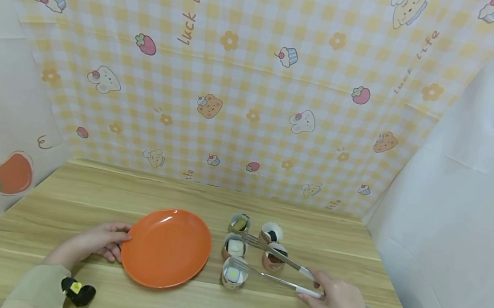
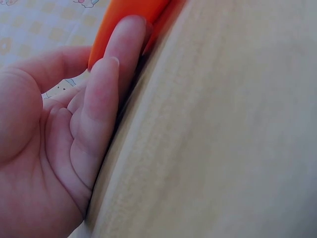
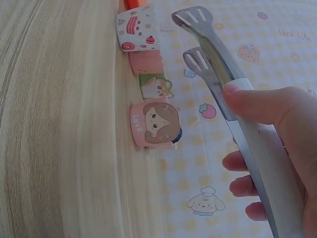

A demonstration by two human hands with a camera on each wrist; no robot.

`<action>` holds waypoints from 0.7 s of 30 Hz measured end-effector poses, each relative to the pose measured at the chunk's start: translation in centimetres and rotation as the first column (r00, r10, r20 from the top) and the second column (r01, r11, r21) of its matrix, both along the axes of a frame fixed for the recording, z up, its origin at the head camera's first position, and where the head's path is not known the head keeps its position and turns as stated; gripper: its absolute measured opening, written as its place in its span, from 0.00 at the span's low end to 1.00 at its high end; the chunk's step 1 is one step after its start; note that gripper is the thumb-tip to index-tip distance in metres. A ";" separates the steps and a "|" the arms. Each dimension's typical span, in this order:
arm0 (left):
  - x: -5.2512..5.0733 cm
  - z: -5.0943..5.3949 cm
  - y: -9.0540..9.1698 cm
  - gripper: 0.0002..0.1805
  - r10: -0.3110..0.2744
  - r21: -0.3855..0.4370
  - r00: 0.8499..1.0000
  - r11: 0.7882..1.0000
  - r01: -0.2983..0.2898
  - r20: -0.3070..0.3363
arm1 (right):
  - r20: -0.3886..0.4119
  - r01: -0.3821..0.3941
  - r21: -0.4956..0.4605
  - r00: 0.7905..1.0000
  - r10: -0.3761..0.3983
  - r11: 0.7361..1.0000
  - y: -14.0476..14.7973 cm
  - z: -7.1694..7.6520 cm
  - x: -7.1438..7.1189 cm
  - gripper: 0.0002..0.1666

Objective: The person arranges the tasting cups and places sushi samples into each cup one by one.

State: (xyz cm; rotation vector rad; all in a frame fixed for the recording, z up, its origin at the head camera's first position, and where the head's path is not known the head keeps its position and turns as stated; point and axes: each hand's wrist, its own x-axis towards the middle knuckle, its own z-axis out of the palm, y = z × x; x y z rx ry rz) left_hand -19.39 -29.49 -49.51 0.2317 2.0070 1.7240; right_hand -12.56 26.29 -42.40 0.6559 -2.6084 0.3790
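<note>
At the rim of an orange plate (image 1: 167, 250), my left hand (image 1: 105, 241) pinches the edge, thumb on top and fingers beneath. My right hand (image 1: 340, 302) grips metal tongs (image 1: 285, 258) with white handles. Their slotted ends are spread apart over a group of small paper cups. The front cup (image 1: 230, 283) holds a white piece with a yellowish patch, and the cup behind it (image 1: 227, 254) a white piece. An olive-green piece (image 1: 241, 223) sits in the far left cup. The two right cups, one printed with a girl's face (image 3: 161, 124), hold dark pieces.
A black strap with a yellow mark (image 1: 78, 292) is at the left wrist. The wooden table (image 1: 106, 187) meets a yellow checked cloth (image 1: 247, 81) at the back. White sheets (image 1: 479, 205) hang at both sides.
</note>
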 end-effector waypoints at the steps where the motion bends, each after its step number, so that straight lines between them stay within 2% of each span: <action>1: 0.0 0.0 0.0 0.29 0.001 -0.001 1.000 1.000 -0.001 0.000 | 0.003 0.006 -0.003 1.000 -0.006 1.000 0.0 0.0 0.0 0.30; 11: 0.1 0.2 0.1 0.28 -0.002 0.006 1.000 1.000 0.002 -0.001 | 0.071 0.091 -0.023 0.993 -0.089 0.996 0.1 0.1 -0.2 0.29; 16: 0.1 0.3 0.1 0.28 -0.002 0.005 1.000 1.000 0.002 -0.004 | 0.066 0.111 -0.032 0.992 -0.108 0.993 0.2 0.0 -0.2 0.31; 21: 0.1 0.2 0.1 0.29 0.001 0.003 1.000 1.000 -0.001 -0.002 | 0.027 0.124 -0.021 0.992 -0.124 0.992 0.5 -0.2 -0.4 0.31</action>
